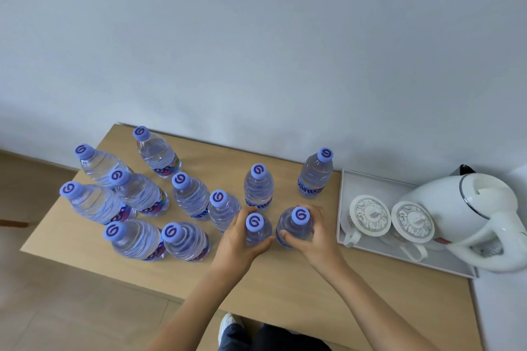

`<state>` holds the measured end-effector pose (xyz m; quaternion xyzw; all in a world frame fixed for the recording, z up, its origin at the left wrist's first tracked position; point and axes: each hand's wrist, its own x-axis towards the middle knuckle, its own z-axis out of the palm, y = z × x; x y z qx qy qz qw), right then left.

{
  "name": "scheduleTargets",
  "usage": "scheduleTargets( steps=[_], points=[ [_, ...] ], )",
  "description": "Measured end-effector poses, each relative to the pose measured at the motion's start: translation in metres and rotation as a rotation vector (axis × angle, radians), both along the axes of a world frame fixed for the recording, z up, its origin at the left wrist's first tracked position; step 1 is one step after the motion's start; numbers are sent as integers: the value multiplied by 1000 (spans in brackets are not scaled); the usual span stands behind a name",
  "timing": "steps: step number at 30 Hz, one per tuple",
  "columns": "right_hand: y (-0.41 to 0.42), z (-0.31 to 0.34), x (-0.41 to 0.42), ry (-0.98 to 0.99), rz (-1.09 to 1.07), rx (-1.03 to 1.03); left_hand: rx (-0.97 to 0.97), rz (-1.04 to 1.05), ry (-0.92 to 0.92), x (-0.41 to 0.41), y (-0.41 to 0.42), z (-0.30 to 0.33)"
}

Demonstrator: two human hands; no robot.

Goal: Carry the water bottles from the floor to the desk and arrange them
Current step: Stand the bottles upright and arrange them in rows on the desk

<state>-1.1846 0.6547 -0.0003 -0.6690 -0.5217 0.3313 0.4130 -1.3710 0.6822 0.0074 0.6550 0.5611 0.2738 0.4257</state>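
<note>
Several clear water bottles with purple caps stand upright on the light wooden desk [285, 279]. My left hand [238, 239] grips one bottle [255, 226] near the front middle of the desk. Right beside it, my right hand [316, 232] grips a second bottle [299, 221]. Both held bottles stand on the desk top, close together. The other bottles, such as one [258, 185] just behind my hands and one [316, 172] at the back right, stand loosely grouped across the left and middle of the desk.
A white tray [368, 179] at the right end of the desk holds two lidded cups [370, 215] and a white electric kettle [473, 216]. A grey wall runs behind the desk. Wooden floor lies to the left and front, with my shoe [228, 325] below the desk edge.
</note>
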Motion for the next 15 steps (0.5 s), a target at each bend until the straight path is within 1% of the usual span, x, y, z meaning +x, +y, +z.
scheduleTargets(
  steps=[5, 8, 11, 15],
  points=[
    [1, -3, -1, 19, -7, -29, -4, -44, 31, -3, 2, 5],
    [3, -8, 0, 45, 10, -92, -17, -48, 33, -5, 3, 7],
    [4, -10, 1, 97, 35, -144, -27, -48, 24, -5, 5, 15],
    [5, -10, 4, 164, 10, -170, -12, -93, 54, -8, 14, 33]
  ],
)
